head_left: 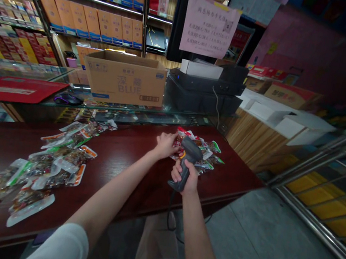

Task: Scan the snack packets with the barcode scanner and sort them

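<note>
My right hand (188, 178) is wrapped round the grip of a dark grey barcode scanner (192, 150), a cable hanging from its base. The scanner's head points away from me, over a pile of snack packets (213, 156) on the table's right side. At the pile's near left edge, my left hand (166, 145) has its fingers curled on a clear snack packet with a red top (180, 136); the scanner partly hides the fingertips. A longer spread of clear packets (49, 165) with orange, green and white ends lies on the left.
The dark red wooden table (117, 160) meets a glass counter behind. On that stand an open cardboard box (123, 80), a mouse (67, 98), a red folder (15, 90) and black till equipment (202, 92). A metal railing (318, 217) runs along the right.
</note>
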{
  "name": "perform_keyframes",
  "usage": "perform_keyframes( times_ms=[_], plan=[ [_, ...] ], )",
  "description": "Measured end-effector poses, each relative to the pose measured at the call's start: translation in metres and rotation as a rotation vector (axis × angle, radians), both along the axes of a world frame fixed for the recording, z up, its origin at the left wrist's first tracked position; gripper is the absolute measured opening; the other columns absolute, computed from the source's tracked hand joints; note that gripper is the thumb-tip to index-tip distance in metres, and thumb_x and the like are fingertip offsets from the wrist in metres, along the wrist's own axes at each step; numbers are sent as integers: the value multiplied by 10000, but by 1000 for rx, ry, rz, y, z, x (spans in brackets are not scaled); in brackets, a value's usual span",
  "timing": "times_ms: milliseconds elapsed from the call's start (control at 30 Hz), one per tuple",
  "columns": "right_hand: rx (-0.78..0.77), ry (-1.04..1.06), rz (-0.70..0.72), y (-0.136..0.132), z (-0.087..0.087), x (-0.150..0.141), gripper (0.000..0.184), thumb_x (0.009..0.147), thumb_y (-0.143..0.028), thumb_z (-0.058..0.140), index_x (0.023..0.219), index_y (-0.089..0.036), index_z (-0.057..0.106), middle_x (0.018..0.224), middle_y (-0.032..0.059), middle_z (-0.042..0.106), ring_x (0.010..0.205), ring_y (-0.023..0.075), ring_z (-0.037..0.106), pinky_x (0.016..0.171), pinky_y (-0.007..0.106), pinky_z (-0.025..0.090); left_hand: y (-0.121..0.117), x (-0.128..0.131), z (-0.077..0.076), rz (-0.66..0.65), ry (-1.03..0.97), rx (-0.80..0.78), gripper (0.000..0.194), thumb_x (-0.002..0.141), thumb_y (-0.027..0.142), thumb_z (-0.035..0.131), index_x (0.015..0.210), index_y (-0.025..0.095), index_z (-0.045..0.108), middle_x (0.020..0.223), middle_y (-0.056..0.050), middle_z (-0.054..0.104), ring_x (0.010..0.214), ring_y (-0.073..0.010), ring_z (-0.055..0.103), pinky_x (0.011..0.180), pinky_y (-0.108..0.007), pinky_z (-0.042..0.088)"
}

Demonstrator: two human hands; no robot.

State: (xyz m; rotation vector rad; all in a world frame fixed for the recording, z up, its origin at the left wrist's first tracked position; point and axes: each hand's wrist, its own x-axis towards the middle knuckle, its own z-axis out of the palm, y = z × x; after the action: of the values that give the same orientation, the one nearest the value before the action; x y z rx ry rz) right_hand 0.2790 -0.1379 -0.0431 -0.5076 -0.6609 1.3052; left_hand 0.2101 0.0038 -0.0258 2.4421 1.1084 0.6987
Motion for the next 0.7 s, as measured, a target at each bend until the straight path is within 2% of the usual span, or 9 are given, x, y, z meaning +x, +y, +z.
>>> perform_keyframes(
  times_ms=[167, 333, 433, 633, 700],
  plan=[
    [7, 18, 9, -1, 0, 0, 221, 789, -342, 596, 947, -221, 500, 544, -99, 439, 324, 42, 297, 326, 171, 274, -6, -4, -3, 30, 54, 67, 571, 849, 524, 550, 1344, 239, 545, 1407, -155, 443, 1222, -373, 405, 967, -534, 351],
    [-14, -10, 30, -1, 0, 0, 240, 795, -341, 592, 982, -224, 498, 550, -98, 427, 332, 46, 302, 335, 174, 284, 0, -37, 0, 72, 20, 29, 497, 906, 506, 462, 1319, 244, 552, 1380, -147, 474, 1226, -355, 419, 1001, -550, 326],
    [-25, -34, 37, -2, -1, -1, 226, 798, -341, 594, 969, -225, 500, 556, -94, 426, 336, 48, 302, 338, 179, 280, 11, -75, 6, 186, 54, 36, 426, 897, 434, 480, 1247, 219, 591, 1306, -163, 536, 1187, -367, 459, 971, -559, 356],
    [-17, -66, 55, -2, -2, -2, 200, 816, -324, 587, 968, -228, 499, 564, -90, 428, 341, 50, 298, 337, 178, 274, 37, -179, 14, 665, 303, 142, 410, 878, 270, 409, 1199, 93, 591, 1229, -255, 549, 1178, -428, 476, 934, -541, 379],
    [-16, -79, 65, -2, -2, -3, 188, 830, -318, 576, 972, -224, 496, 569, -90, 429, 343, 46, 299, 340, 173, 278, 43, -209, 12, 752, 337, 138, 431, 871, 242, 399, 1226, 62, 561, 1245, -280, 531, 1191, -427, 467, 929, -524, 383]
  ],
)
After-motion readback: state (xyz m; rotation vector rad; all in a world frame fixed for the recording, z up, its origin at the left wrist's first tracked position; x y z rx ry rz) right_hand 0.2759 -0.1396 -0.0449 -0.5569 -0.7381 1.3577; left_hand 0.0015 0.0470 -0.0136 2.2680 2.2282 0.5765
